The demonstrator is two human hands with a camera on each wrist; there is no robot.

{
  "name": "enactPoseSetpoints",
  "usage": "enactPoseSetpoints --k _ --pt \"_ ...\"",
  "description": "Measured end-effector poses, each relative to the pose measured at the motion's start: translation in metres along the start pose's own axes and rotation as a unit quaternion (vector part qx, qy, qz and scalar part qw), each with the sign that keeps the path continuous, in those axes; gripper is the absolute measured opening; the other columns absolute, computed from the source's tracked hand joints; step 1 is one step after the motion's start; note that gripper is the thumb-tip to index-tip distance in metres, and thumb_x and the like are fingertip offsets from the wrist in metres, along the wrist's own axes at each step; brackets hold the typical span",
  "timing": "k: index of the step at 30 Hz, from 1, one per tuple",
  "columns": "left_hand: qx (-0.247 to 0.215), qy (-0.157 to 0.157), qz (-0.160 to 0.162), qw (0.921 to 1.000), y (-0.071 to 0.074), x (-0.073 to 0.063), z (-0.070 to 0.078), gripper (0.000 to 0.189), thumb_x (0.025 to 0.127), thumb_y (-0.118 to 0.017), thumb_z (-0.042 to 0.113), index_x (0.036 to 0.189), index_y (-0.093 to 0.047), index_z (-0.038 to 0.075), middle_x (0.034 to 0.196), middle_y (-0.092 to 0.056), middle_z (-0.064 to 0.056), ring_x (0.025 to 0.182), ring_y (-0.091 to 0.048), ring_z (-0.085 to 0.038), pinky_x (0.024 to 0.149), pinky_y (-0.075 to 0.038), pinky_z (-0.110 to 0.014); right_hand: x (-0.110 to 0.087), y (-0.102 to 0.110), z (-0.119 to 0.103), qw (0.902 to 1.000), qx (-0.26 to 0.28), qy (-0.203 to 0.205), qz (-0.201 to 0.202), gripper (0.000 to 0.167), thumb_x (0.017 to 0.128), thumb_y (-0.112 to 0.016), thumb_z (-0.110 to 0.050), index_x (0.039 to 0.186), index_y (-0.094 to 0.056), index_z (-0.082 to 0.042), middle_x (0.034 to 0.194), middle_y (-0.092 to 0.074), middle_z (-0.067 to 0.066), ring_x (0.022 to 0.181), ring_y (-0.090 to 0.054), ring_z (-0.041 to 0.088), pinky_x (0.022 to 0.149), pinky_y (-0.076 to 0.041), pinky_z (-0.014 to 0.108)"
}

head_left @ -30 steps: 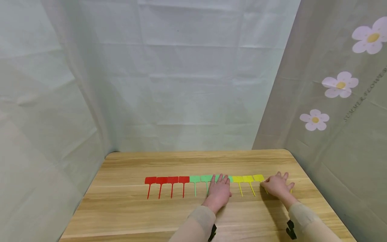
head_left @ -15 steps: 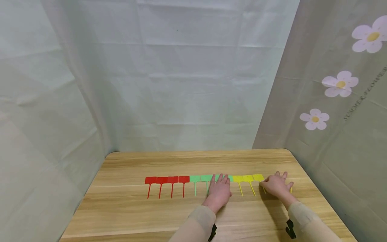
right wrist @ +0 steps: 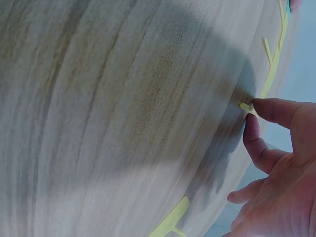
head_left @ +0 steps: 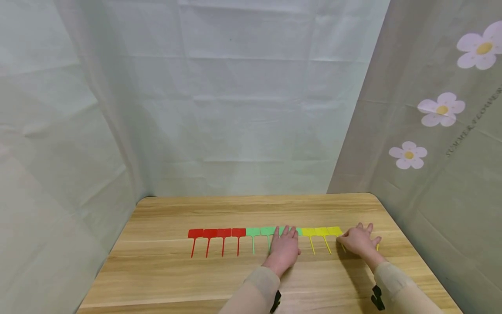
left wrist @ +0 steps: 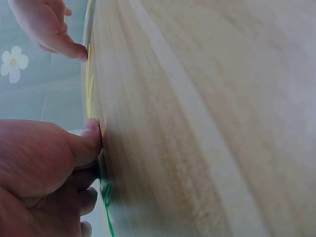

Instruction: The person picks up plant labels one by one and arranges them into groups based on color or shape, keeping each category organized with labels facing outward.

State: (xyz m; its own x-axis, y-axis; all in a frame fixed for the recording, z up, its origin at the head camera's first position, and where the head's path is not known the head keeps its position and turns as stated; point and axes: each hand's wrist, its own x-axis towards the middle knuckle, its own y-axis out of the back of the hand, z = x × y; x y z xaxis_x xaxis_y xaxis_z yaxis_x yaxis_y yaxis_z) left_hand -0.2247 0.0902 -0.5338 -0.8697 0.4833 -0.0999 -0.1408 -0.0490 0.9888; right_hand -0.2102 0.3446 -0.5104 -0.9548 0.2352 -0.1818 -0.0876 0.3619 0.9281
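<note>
Flat plant tags with square heads and thin stems lie in one row on the table: red tags (head_left: 224,233), green tags (head_left: 253,232), then yellow tags (head_left: 309,232). My left hand (head_left: 285,253) rests on the right-hand green tags with fingers extended, covering parts of them. At the row's right end, my right hand (head_left: 357,241) pinches the stem of a yellow plant tag (head_left: 334,230) between thumb and index finger. The right wrist view shows that stem's tip (right wrist: 245,106) poking out from the pinch. Its other fingers are spread.
Another yellow tag (right wrist: 173,217) lies apart, near the right hand; in the head view the hand mostly hides it, and only its stem (head_left: 378,247) shows. The wooden table (head_left: 176,279) has pale cloth (head_left: 243,109) behind it and a flower-printed curtain (head_left: 408,155) at the right.
The pinched yellow tag has shifted slightly left, its head now against the neighbouring yellow tag and its stem tip further left. My left hand has stayed in place.
</note>
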Motion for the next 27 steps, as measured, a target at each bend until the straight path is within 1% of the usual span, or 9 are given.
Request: enactPoseSetpoints --k 3,6,9,12,16,19,22,26,27 --pt "0.0 0.0 0.001 1.0 0.0 -0.001 0.0 0.063 0.106 -0.065 0.042 0.161 -0.051 0.015 0.17 -0.041 0.003 0.159 -0.031 -0.02 0.13 -0.021 -0.05 -0.002 0.003 0.003 0.9999 0.009 0.005 0.004 0.043 0.098 -0.068 -0.039 0.105 -0.078 0.002 0.156 -0.014 0.056 0.146 0.009 0.075 0.104 -0.001 0.094" --pt "0.003 -0.001 0.0 1.0 0.001 -0.002 0.001 0.063 0.106 -0.064 0.042 0.161 -0.051 0.015 0.17 -0.041 0.003 0.159 -0.031 -0.02 0.13 -0.021 -0.05 -0.002 0.007 0.01 0.9994 0.008 0.02 0.025 0.043 0.103 -0.064 -0.039 0.106 -0.076 0.001 0.154 -0.02 0.055 0.145 0.005 0.076 0.104 -0.006 0.093" --pt "0.0 -0.004 0.0 1.0 0.002 -0.002 0.0 0.062 0.107 -0.064 0.041 0.161 -0.05 0.014 0.17 -0.041 0.002 0.16 -0.031 -0.021 0.13 -0.021 -0.051 -0.001 0.015 0.025 0.9971 -0.006 0.05 0.058 0.036 0.107 -0.06 -0.031 0.109 -0.074 0.001 0.152 -0.028 0.053 0.144 -0.002 0.077 0.106 -0.012 0.091" --pt "-0.003 -0.007 -0.002 1.0 0.002 -0.002 -0.001 0.062 0.108 -0.062 0.039 0.162 -0.049 0.013 0.171 -0.04 0.0 0.16 -0.03 -0.023 0.13 -0.02 -0.052 0.0 0.025 0.046 0.991 -0.029 0.097 0.088 0.023 0.107 -0.063 -0.02 0.109 -0.074 0.0 0.149 -0.037 0.051 0.142 -0.012 0.078 0.106 -0.018 0.09" --pt "-0.006 -0.006 -0.005 1.0 0.003 -0.002 -0.002 0.062 0.108 -0.062 0.039 0.162 -0.048 0.013 0.171 -0.038 0.0 0.161 -0.028 -0.022 0.131 -0.018 -0.052 0.0 0.04 0.077 0.9765 -0.081 0.165 0.113 0.005 0.1 -0.073 -0.01 0.103 -0.077 -0.008 0.144 -0.046 0.049 0.139 -0.026 0.077 0.105 -0.028 0.087" --pt "-0.01 -0.003 -0.008 0.9999 0.003 -0.002 -0.002 0.062 0.109 -0.061 0.039 0.163 -0.047 0.013 0.172 -0.037 0.0 0.161 -0.028 -0.022 0.131 -0.016 -0.051 -0.001 0.049 0.098 0.9641 -0.119 0.205 0.121 0.013 0.093 -0.079 -0.005 0.104 -0.079 -0.012 0.143 -0.05 0.046 0.138 -0.034 0.073 0.105 -0.034 0.083" --pt "-0.012 -0.002 -0.006 0.9999 0.002 -0.001 -0.002 0.061 0.108 -0.062 0.038 0.162 -0.048 0.012 0.171 -0.038 0.0 0.161 -0.028 -0.022 0.131 -0.016 -0.05 -0.002 0.053 0.114 0.9523 -0.142 0.239 0.127 0.02 0.088 -0.083 -0.003 0.104 -0.081 -0.015 0.142 -0.054 0.043 0.137 -0.04 0.067 0.107 -0.037 0.078" --pt "-0.006 -0.004 -0.004 1.0 0.001 -0.001 -0.001 0.061 0.108 -0.063 0.039 0.162 -0.049 0.013 0.171 -0.039 0.001 0.16 -0.029 -0.021 0.131 -0.018 -0.05 -0.002 0.051 0.126 0.9349 -0.156 0.29 0.134 0.021 0.085 -0.086 -0.003 0.099 -0.08 -0.018 0.141 -0.059 0.038 0.137 -0.045 0.064 0.108 -0.039 0.075" --pt "-0.007 -0.004 -0.008 0.9999 0.001 -0.001 -0.001 0.061 0.109 -0.061 0.038 0.163 -0.048 0.012 0.172 -0.038 0.001 0.161 -0.028 -0.022 0.131 -0.017 -0.05 -0.002 0.05 0.128 0.9306 -0.161 0.3 0.135 0.021 0.085 -0.086 -0.003 0.098 -0.08 -0.019 0.141 -0.059 0.038 0.137 -0.046 0.063 0.108 -0.04 0.075"
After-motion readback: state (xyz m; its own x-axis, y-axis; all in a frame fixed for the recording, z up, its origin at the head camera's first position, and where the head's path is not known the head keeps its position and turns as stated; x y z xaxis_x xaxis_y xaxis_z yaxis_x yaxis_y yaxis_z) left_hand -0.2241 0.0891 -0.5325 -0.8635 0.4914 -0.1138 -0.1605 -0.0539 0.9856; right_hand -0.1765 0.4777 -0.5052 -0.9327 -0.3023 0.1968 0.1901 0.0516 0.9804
